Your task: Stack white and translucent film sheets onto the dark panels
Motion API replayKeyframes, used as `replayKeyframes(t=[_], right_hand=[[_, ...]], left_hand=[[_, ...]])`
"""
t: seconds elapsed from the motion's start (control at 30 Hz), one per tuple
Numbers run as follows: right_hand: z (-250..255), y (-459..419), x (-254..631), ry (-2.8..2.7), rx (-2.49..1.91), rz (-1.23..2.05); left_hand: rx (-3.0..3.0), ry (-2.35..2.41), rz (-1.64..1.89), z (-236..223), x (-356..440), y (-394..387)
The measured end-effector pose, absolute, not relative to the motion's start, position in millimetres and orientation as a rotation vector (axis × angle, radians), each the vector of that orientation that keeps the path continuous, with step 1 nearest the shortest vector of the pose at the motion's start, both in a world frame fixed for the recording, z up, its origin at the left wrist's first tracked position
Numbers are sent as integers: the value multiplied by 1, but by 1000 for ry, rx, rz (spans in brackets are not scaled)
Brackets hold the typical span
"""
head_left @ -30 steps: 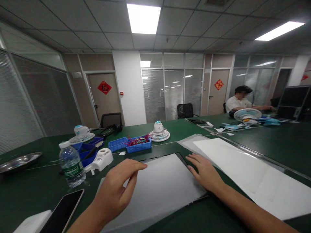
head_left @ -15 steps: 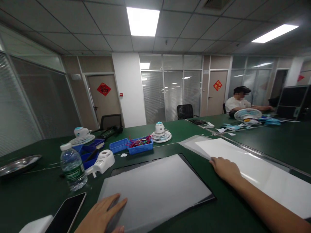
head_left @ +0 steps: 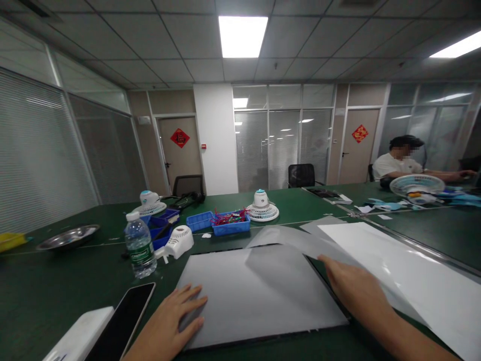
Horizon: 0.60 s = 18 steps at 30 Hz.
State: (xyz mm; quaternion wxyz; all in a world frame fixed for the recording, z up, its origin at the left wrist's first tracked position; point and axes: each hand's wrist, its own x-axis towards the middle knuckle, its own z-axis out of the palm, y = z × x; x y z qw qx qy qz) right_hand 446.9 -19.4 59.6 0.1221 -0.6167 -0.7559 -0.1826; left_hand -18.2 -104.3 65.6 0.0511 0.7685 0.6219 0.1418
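left hand [head_left: 171, 318]: palm down on the left part of the pale sheet [head_left: 233, 301], fingers spread, gripping nothing; it seems to steady the sheet and keep it flat.
right hand [head_left: 355, 288]: fingers drawn together, apparently pinching the near edge of a thin translucent sheet [head_left: 285, 235]; the thumb is hidden, so the exact grip cannot be told.
pale sheet: flat on the green table [head_left: 37, 301] before the person, over a dark backing [head_left: 316, 269] that shows along its edges.
translucent sheet: arched over the pale sheet's far right corner, probably bowed because one edge is held.
large white sheet [head_left: 406, 271]: lying at the right, near the right hand, likely for easy reach.
surroundings: water bottle [head_left: 140, 245] and phone [head_left: 120, 321] at the left, blue tray [head_left: 231, 231] of red wires beyond, seemingly placed around the work rather than on it.
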Motion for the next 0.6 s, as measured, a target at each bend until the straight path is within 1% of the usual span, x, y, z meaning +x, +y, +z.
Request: replayKeyframes(t=[0.07,0.17,0.23,0.33,0.43,0.6], right_hand=[[51,-31,430,-2304,-1591,-534],[39,-44,408,-2490,-1256,-448],[35,-49,398,-2582,-1126,-381],[36,-53,393,-2621,-1118,-348],[41,-59,393,-2615,-1116,-381],[40,-75,385,-2617,-999,-418]], left_hand=[[2333,1878,407,66,-13,-106],[2302,1886,403,64,-6,-107],[2270,1906,441,61,-5,-106],[2219,1936,540,53,-8,-103],[2147,1973,617,43,-15,-98],[1951,2030,760,33,-24,-90]])
